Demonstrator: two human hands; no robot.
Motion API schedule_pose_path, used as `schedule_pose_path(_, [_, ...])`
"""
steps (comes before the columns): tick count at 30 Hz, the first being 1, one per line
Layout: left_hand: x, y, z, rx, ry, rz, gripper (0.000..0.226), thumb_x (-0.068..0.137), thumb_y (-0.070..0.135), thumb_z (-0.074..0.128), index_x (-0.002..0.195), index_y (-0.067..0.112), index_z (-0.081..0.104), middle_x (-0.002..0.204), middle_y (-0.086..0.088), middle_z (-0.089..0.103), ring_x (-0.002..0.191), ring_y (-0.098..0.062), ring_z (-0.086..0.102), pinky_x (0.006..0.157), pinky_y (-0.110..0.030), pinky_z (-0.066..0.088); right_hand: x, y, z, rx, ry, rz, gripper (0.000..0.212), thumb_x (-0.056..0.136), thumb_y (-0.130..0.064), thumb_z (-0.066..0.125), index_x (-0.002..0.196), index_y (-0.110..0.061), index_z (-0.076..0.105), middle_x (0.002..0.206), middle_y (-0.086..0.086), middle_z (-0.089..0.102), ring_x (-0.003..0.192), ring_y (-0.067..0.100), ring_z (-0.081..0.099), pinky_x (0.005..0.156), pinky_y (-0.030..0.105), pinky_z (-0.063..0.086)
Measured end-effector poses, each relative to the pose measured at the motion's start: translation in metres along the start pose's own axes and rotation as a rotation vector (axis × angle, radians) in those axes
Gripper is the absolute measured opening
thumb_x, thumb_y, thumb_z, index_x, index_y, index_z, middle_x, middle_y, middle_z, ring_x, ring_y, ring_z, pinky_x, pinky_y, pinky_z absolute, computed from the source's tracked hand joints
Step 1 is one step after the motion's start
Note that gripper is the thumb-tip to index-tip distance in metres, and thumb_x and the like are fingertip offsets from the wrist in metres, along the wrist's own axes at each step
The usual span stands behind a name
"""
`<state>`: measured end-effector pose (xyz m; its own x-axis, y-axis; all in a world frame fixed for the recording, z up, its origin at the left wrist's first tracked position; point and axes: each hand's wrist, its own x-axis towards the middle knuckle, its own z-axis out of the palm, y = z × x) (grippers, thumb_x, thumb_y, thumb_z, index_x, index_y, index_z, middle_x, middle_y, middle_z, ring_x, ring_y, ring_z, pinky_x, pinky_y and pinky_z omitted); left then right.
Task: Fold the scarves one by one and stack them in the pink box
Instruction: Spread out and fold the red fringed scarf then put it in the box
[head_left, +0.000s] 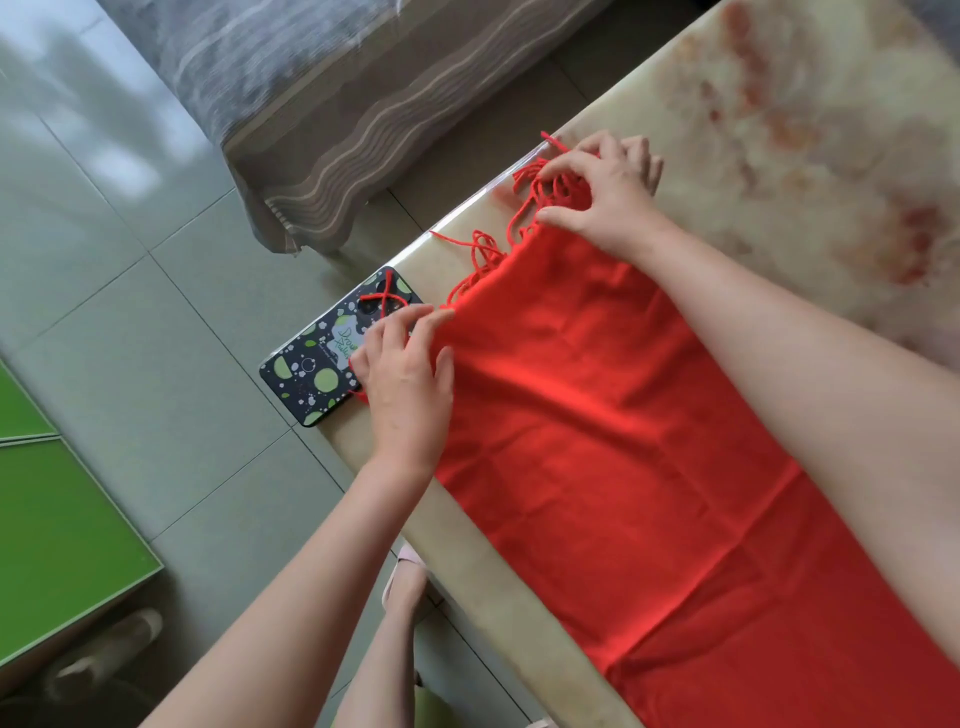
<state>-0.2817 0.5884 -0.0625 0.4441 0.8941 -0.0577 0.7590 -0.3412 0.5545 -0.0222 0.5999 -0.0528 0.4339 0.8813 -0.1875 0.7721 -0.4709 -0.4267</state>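
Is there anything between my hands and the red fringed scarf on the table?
Nothing visible: the left hand and right hand pinch the tasselled end of the red fringed scarf. A dark spotted phone lies under some fringe strands beside the left hand.

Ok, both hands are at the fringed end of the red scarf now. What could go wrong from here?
1. The phone sits at the very corner of the table, and strands of fringe lie across it beside the left hand. Pulling the red scarf could drag it onto the tiled floor.
2. The fringe under the right hand looks tangled, so folding now could trap a lump.
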Motion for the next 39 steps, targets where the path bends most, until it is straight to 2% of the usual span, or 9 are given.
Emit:
schedule_pose_path(12, [0.044,0.025,0.01,-0.087,-0.096,-0.086,0.03,0.084,0.047,0.062,0.11,0.032,0.062,0.083,0.004,0.066,0.096,-0.019,0.053,0.085,-0.027,0.021,-0.002,-0.009,0.002,-0.296,-0.297,-0.134,0.062,0.072,-0.076,0.051,0.101,-0.024,0.068,0.125,0.005,0.042,0.122,0.031,0.028,0.106,0.043,0.016])
schedule_pose_path(15, [0.049,0.026,0.014,-0.254,-0.152,-0.155,0.033,0.081,0.035,0.069,0.113,0.034,0.062,0.089,0.004,0.07,0.096,-0.017,0.06,0.093,-0.026,0.028,-0.002,-0.011,0.001,-0.283,-0.312,-0.125,0.054,0.073,-0.07,0.058,0.099,-0.025,0.07,0.125,0.004,0.042,0.123,0.031,0.027,0.107,0.041,0.015])
schedule_pose_path(17, [0.051,0.027,0.013,-0.383,-0.153,-0.169,0.039,0.076,0.018,0.068,0.111,0.035,0.064,0.092,0.006,0.072,0.087,-0.012,0.064,0.097,-0.036,0.04,-0.003,-0.012,0.001,-0.174,-0.301,-0.095,0.04,0.074,-0.057,0.069,0.099,-0.027,0.069,0.127,0.001,0.043,0.123,0.029,0.026,0.103,0.034,0.014])
schedule_pose_path(20, [0.054,0.026,0.012,-0.53,-0.123,-0.174,0.047,0.075,-0.001,0.058,0.11,0.029,0.067,0.098,0.008,0.072,0.072,-0.005,0.061,0.075,-0.023,0.047,-0.004,-0.014,0.001,0.069,-0.234,-0.04,0.024,0.074,-0.036,0.076,0.097,-0.036,0.068,0.128,-0.007,0.047,0.123,0.021,0.028,0.09,0.022,0.012])
schedule_pose_path(24, [0.053,0.026,0.011,-0.472,-0.051,-0.163,0.058,0.067,0.0,0.052,0.109,0.037,0.066,0.106,0.012,0.065,0.1,-0.011,0.059,0.095,-0.038,0.042,-0.003,-0.016,0.005,0.232,0.003,0.046,0.024,0.076,-0.022,0.07,0.09,-0.041,0.067,0.122,-0.013,0.053,0.12,0.016,0.034,0.095,0.022,0.02])
schedule_pose_path(27, [0.048,0.027,0.007,-0.228,0.069,-0.22,0.06,0.071,0.002,0.057,0.121,0.034,0.058,0.122,-0.001,0.046,0.111,-0.02,0.042,0.1,-0.031,0.029,-0.004,-0.009,0.006,0.141,0.152,0.135,0.03,0.079,-0.018,0.061,0.102,-0.036,0.068,0.122,-0.009,0.052,0.119,0.02,0.036,0.091,0.023,0.022])
schedule_pose_path(32, [0.035,0.032,0.008,-0.053,0.066,0.121,0.054,0.073,0.003,0.057,0.121,0.027,0.059,0.135,-0.002,0.044,0.123,-0.023,0.039,0.096,-0.029,0.024,-0.019,0.004,0.01,0.116,0.172,0.083,0.028,0.08,-0.024,0.064,0.108,-0.025,0.066,0.119,0.003,0.051,0.116,0.025,0.041,0.096,0.027,0.027])
schedule_pose_path(35, [0.024,0.035,0.022,-0.002,-0.099,0.378,0.05,0.079,0.008,0.055,0.129,0.018,0.056,0.139,-0.007,0.049,0.133,-0.025,0.04,0.106,-0.033,0.026,-0.025,0.015,0.02,0.065,0.162,0.132,0.041,0.08,-0.027,0.067,0.12,-0.022,0.058,0.125,0.006,0.051,0.118,0.029,0.042,0.1,0.032,0.028])
schedule_pose_path(39, [0.012,0.021,0.038,0.236,-0.453,0.4,0.061,0.097,0.034,0.043,0.15,0.019,0.017,0.159,-0.004,0.008,0.147,-0.021,0.003,0.119,-0.04,0.003,-0.018,0.033,0.015,0.052,0.251,0.497,0.059,0.081,-0.035,0.069,0.132,-0.019,0.045,0.138,0.006,0.04,0.127,0.029,0.036,0.104,0.033,0.025])
